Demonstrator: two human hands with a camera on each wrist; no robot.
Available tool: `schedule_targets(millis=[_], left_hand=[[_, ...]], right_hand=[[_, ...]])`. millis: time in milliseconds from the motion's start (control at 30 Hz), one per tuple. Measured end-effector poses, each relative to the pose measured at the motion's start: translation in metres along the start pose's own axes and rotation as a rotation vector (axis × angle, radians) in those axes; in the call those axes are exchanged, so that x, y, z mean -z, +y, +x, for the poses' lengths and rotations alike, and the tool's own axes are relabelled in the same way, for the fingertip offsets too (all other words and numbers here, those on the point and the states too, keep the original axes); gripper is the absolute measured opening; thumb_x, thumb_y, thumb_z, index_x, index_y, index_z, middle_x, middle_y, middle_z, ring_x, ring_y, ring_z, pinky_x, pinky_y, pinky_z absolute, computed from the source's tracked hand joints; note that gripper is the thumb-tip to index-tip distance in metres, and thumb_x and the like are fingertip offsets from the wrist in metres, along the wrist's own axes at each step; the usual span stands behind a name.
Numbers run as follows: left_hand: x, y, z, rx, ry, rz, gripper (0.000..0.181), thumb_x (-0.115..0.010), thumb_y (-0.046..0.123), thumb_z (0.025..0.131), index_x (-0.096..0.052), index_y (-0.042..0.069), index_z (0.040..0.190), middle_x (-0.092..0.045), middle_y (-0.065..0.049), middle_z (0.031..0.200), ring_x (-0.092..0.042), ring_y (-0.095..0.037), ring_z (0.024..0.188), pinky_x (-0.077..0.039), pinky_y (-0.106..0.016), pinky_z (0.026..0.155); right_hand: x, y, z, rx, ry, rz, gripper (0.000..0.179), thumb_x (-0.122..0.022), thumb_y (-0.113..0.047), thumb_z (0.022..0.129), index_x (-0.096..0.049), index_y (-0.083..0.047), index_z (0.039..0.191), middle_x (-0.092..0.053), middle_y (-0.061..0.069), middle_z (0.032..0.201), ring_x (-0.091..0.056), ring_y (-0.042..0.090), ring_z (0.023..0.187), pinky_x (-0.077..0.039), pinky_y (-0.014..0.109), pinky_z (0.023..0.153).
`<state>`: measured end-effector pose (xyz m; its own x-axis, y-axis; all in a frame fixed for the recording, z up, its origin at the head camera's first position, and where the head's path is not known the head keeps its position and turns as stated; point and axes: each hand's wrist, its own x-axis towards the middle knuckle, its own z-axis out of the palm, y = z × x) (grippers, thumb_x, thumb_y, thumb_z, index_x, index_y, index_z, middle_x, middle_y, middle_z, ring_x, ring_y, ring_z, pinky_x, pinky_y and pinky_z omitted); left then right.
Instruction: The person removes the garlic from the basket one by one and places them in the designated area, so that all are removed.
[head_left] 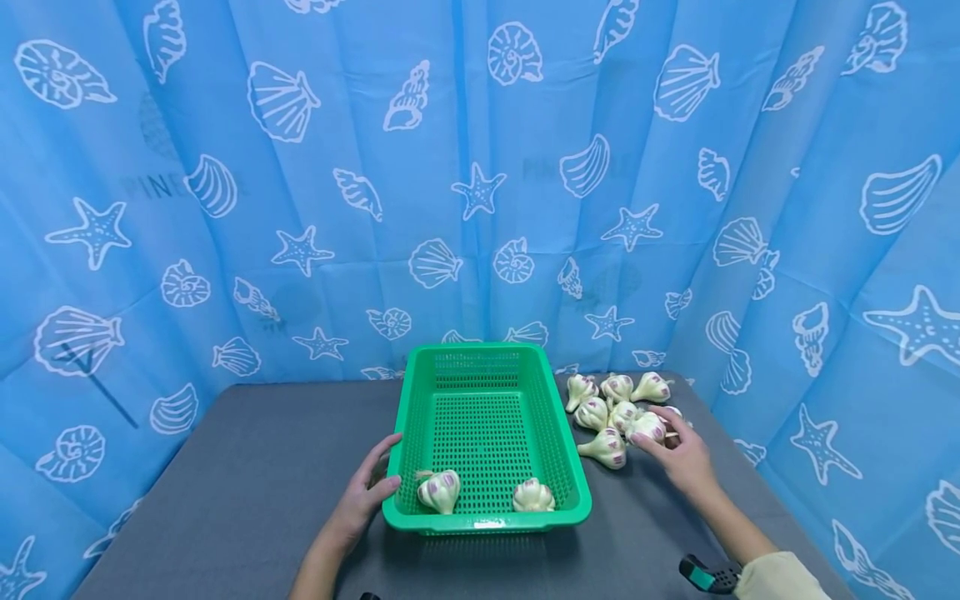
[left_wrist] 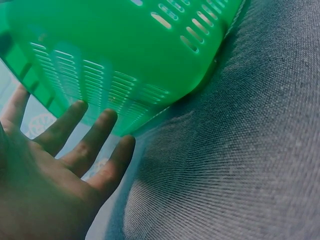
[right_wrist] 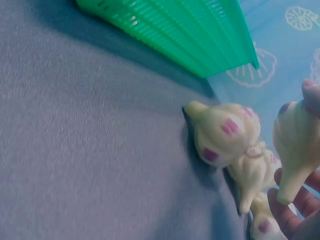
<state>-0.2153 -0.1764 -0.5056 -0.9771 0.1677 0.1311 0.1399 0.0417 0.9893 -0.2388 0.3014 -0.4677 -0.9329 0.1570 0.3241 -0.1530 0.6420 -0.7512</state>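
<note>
A green plastic basket stands on the grey table with two garlic bulbs inside: one garlic bulb at its near left, another garlic bulb at its near right. My left hand rests against the basket's left rim, its fingers spread and nearly straight along the outer wall in the left wrist view. Right of the basket, my right hand holds a garlic bulb between thumb and fingers, stem downward. Several other garlic bulbs lie in a cluster beside and beyond that hand.
A grey cloth-covered table extends to both sides of the basket. Behind it and along the sides hangs a blue curtain with white shell prints. A dark wrist strap shows by the right forearm.
</note>
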Motion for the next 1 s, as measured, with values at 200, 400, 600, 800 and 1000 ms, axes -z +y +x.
schedule_targets(millis=[200, 400, 600, 800, 1000], left_hand=[[-0.001, 0.001, 0.0, 0.006, 0.007, 0.005, 0.057, -0.056, 0.021, 0.095, -0.038, 0.021, 0.149, -0.037, -0.022, 0.145, -0.037, -0.041, 0.129, -0.037, -0.054, 0.096], [-0.001, 0.002, 0.001, 0.013, 0.011, 0.008, 0.057, -0.056, 0.021, 0.095, -0.038, 0.021, 0.149, -0.037, -0.022, 0.145, -0.036, -0.042, 0.13, -0.037, -0.056, 0.096], [-0.002, 0.002, 0.001, 0.002, 0.005, 0.007, 0.057, -0.055, 0.019, 0.096, -0.038, 0.019, 0.15, -0.039, -0.022, 0.143, -0.039, -0.041, 0.127, -0.04, -0.052, 0.094], [-0.001, 0.001, 0.0, -0.001, 0.006, 0.011, 0.056, -0.055, 0.02, 0.096, -0.038, 0.02, 0.15, -0.04, -0.022, 0.142, -0.04, -0.04, 0.126, -0.039, -0.052, 0.094], [-0.001, 0.001, 0.0, -0.004, 0.007, 0.013, 0.057, -0.055, 0.02, 0.095, -0.038, 0.019, 0.15, -0.04, -0.022, 0.142, -0.04, -0.04, 0.126, -0.039, -0.051, 0.094]], right_hand=[[0.005, 0.012, -0.004, -0.042, -0.07, -0.051, 0.061, -0.074, -0.028, 0.088, -0.049, -0.001, 0.137, -0.058, 0.027, 0.116, -0.056, 0.034, 0.096, -0.046, 0.035, 0.071], [0.004, 0.022, -0.007, -0.062, -0.131, -0.085, 0.066, -0.075, -0.029, 0.087, -0.046, 0.003, 0.137, -0.06, 0.027, 0.113, -0.059, 0.042, 0.1, -0.047, 0.047, 0.079], [0.002, 0.027, -0.007, -0.113, -0.151, -0.089, 0.071, -0.076, -0.029, 0.086, -0.044, 0.006, 0.138, -0.06, 0.027, 0.111, -0.057, 0.044, 0.106, -0.046, 0.047, 0.083], [0.001, 0.028, -0.006, -0.155, -0.174, -0.113, 0.074, -0.075, -0.032, 0.086, -0.042, 0.007, 0.139, -0.059, 0.03, 0.116, -0.055, 0.042, 0.109, -0.045, 0.045, 0.08], [-0.002, 0.027, -0.005, -0.168, -0.171, -0.11, 0.073, -0.074, -0.029, 0.087, -0.041, 0.009, 0.139, -0.055, 0.034, 0.121, -0.054, 0.044, 0.11, -0.044, 0.049, 0.083]])
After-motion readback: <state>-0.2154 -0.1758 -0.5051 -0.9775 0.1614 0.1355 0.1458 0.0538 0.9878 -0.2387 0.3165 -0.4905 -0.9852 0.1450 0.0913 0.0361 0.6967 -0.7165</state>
